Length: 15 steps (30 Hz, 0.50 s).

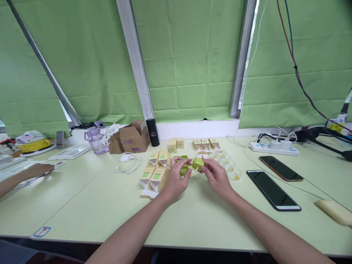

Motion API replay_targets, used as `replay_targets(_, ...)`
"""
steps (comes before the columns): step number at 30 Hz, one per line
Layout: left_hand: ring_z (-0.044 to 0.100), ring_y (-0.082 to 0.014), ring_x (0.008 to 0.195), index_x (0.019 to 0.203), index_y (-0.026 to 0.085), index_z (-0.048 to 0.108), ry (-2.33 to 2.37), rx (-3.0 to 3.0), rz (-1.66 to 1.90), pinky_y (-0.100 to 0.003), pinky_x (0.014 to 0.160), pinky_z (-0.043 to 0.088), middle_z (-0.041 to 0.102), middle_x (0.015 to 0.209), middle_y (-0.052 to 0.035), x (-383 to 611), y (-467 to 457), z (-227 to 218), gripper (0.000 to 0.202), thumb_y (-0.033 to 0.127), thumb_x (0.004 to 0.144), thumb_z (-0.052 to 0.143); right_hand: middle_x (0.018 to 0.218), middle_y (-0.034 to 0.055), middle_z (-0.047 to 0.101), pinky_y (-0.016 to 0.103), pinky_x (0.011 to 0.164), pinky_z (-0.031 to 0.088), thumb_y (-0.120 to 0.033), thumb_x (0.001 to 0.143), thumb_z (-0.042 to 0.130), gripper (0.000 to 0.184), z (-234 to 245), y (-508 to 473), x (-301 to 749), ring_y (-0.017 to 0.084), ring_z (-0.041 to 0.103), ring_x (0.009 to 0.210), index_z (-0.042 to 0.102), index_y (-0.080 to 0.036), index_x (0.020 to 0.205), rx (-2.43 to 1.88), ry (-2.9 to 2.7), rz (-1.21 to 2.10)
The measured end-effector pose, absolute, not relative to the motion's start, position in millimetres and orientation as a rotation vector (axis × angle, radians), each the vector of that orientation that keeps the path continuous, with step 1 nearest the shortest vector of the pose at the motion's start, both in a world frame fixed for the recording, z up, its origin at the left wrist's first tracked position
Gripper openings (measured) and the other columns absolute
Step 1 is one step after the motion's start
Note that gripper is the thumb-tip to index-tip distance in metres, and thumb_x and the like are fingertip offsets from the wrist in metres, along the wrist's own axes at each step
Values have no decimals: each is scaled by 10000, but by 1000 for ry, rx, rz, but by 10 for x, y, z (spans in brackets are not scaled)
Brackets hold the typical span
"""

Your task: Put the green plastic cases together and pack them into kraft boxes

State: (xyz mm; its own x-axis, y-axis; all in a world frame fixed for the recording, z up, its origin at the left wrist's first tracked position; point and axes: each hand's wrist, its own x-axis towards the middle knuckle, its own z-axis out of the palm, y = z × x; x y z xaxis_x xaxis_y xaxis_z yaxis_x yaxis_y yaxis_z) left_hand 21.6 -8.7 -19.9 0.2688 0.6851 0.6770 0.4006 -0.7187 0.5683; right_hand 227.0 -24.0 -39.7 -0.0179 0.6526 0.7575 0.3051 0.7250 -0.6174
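Note:
Over the table, my right hand (217, 176) pinches a small glossy green rounded piece (198, 164) with a pale peg at its underside. My left hand (177, 178) is just left of it, thumb and fingers curled close together at a small pale part; what they grip is too small to make out. More green pieces (184, 169) show behind my left fingers, partly hidden. Left of my hands stand small beige cartons (156, 176) with green squares, their flaps open. Clear plastic cups (231, 169) with yellow bits inside lie beyond my right hand.
More beige cartons (206, 145) stand farther back. On the right lie two phones (273, 190), a power strip (275, 148) and a cream-coloured case (335, 211). A cardboard box (134, 137), black bottle (152, 132), purple jug (96, 141) and white charger (126, 157) are left. Another person's hand (41, 169) rests far left.

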Motion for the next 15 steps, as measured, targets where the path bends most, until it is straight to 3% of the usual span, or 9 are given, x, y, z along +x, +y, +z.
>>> replay_targets(8, 440, -335, 1387, 1470, 284, 562, 997, 2435, 1405, -568, 1164, 469, 636, 1395, -112, 234, -143, -200, 547, 152, 956, 696, 918, 65, 754, 341, 678, 662, -508, 1073, 614, 325, -398, -256, 2241, 208, 764, 729, 746, -212, 1093, -817, -1528, 539)
replay_targets(15, 411, -337, 1370, 1446, 280, 586, 964, 2628, 1388, -577, 1164, 465, 587, 1415, -124, 249, -142, -229, 500, 145, 978, 697, 914, 57, 737, 343, 670, 635, -575, 1043, 633, 381, -372, -302, 2212, 213, 760, 715, 770, -220, 1072, -847, -1537, 640)
